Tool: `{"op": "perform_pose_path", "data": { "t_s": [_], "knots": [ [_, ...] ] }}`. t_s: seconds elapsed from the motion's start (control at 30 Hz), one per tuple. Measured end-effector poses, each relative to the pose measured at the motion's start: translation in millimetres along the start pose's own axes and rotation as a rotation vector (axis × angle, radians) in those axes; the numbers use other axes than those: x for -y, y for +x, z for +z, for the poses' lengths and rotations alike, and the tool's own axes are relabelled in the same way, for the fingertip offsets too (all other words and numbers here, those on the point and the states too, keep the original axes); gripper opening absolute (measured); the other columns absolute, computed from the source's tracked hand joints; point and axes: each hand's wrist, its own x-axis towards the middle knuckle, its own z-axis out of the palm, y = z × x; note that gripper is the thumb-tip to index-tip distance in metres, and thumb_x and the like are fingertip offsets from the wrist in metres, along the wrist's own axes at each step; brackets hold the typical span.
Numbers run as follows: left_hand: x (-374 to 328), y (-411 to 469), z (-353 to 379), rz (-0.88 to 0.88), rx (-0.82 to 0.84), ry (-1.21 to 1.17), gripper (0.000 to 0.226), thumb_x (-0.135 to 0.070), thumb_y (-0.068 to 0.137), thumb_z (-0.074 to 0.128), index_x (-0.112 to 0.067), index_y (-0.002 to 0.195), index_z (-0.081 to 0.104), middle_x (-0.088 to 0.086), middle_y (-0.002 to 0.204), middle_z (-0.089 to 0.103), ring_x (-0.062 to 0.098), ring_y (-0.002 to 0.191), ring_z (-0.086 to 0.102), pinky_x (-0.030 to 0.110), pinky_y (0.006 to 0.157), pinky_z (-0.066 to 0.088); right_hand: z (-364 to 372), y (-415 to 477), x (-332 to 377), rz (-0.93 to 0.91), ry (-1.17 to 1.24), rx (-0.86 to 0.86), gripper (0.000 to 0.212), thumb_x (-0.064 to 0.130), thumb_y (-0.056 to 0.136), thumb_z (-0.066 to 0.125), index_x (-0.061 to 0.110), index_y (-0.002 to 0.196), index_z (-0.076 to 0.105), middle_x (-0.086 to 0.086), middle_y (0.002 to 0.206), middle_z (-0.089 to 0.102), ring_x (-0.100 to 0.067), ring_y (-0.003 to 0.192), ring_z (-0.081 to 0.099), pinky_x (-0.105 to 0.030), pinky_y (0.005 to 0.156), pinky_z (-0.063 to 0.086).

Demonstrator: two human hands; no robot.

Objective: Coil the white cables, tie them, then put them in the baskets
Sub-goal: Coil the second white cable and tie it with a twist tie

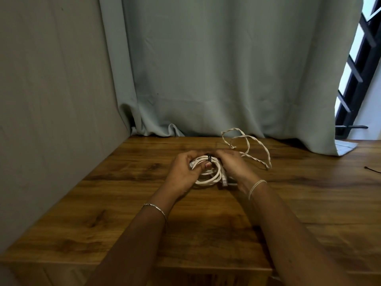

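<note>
The left hand (183,168) is closed round the left side of the coiled white cable (208,179), with the thumb laid across its strands. The right hand (235,164) is curled over the coil's right side. The coil is held low over the wooden table (123,203), near its middle, between both hands.

A black tie (209,157) is wrapped across the coil's far edge, between the two hands. A second, twisted white cable (256,148) lies uncoiled just behind the right hand, in loose loops partly raised off the table. A small black item (372,169) lies well apart at the right edge. A grey-green curtain (226,69) hangs behind the table and a plain wall (51,89) stands to the left. A bracelet (156,207) is worn on the left wrist and pale bands (256,186) on the right.

The right fingertips are hidden, so it cannot be told whether the tie is gripped. The coil's outer sides are covered by the hands.

The coil lies nearly flat, its long axis running left to right. One plug end (224,180) points toward the near edge.
</note>
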Motion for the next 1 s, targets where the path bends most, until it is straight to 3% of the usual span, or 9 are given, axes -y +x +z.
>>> {"op": "perform_pose_path", "data": {
  "t_s": [0.1,0.17,0.27,0.33,0.4,0.53,0.67,0.77,1.0],
  "knots": [
    [3,2,-2,-0.005,-0.012,0.014,0.023,-0.019,0.084,0.072,-0.026,0.106,0.070,-0.001,0.102,0.074,0.018,0.096,0.071,0.049,0.086,0.057,-3,-1,-1,0.068,0.038,0.085,0.030,0.036,0.086,0.055,0.013,0.083,0.075,-0.010,0.078,0.073,-0.025,0.071,0.069,-0.034,0.063,0.049],
    [5,3,-3,-0.006,-0.020,0.031,0.020,-0.024,0.084,0.072,-0.030,0.104,0.069,-0.002,0.102,0.074,0.018,0.097,0.070,0.050,0.086,0.056,-4,-2,-2,0.059,-0.012,0.138,0.028,0.037,0.085,0.058,0.014,0.083,0.074,-0.006,0.073,0.072,-0.020,0.068,0.068,-0.032,0.062,0.048],
    [5,3,-3,0.032,-0.041,0.110,0.021,-0.021,0.088,0.068,-0.034,0.106,0.067,-0.005,0.108,0.071,0.012,0.101,0.067,0.044,0.090,0.055,-5,-2,-1,0.041,-0.159,0.191,0.034,0.040,0.072,0.070,0.016,0.095,0.069,0.001,0.075,0.074,-0.015,0.077,0.070,-0.033,0.075,0.053],
    [4,3,-4,0.094,-0.063,0.217,0.026,-0.022,0.089,0.067,-0.025,0.115,0.067,-0.005,0.112,0.067,0.012,0.103,0.064,0.041,0.092,0.053,-2,-1,-2,0.057,-0.187,0.182,0.050,0.040,0.059,0.077,0.019,0.103,0.067,-0.002,0.091,0.075,-0.023,0.094,0.070,-0.044,0.089,0.053],
    [3,3,-5,0.149,-0.077,0.284,0.029,-0.021,0.088,0.068,-0.020,0.118,0.067,-0.004,0.111,0.060,0.013,0.103,0.060,0.038,0.094,0.051,1,2,-5,0.067,-0.167,0.178,0.053,0.033,0.054,0.077,0.018,0.104,0.067,-0.007,0.096,0.074,-0.033,0.100,0.068,-0.051,0.092,0.050],
    [2,2,-5,0.138,-0.062,0.256,0.026,-0.019,0.088,0.068,-0.023,0.114,0.067,-0.005,0.110,0.063,0.010,0.102,0.061,0.036,0.093,0.052,1,2,-7,0.073,-0.171,0.164,0.028,0.018,0.073,0.071,0.017,0.101,0.066,-0.007,0.088,0.073,-0.029,0.090,0.068,-0.042,0.077,0.052],
    [2,3,-6,0.070,-0.059,0.138,0.024,-0.016,0.087,0.069,-0.031,0.106,0.066,-0.005,0.105,0.071,0.009,0.097,0.067,0.040,0.088,0.056,3,1,-5,0.124,-0.100,0.184,0.034,0.012,0.071,0.069,0.012,0.105,0.066,-0.010,0.092,0.075,-0.029,0.093,0.070,-0.046,0.090,0.052],
    [2,4,-5,0.066,-0.093,0.100,0.025,-0.014,0.086,0.070,-0.036,0.099,0.066,-0.004,0.103,0.073,0.012,0.096,0.069,0.043,0.088,0.056,2,-2,-5,0.131,-0.024,0.191,0.021,0.000,0.081,0.064,0.009,0.100,0.067,-0.010,0.084,0.075,-0.024,0.083,0.072,-0.037,0.078,0.055],
    [3,7,-6,0.046,-0.077,0.077,0.021,-0.017,0.087,0.069,-0.033,0.099,0.063,-0.001,0.104,0.071,0.015,0.098,0.067,0.045,0.090,0.055,4,5,-11,0.064,0.032,0.125,0.050,-0.005,0.072,0.072,0.012,0.117,0.056,-0.013,0.102,0.072,-0.027,0.094,0.070,-0.040,0.083,0.057]
  ]
}}
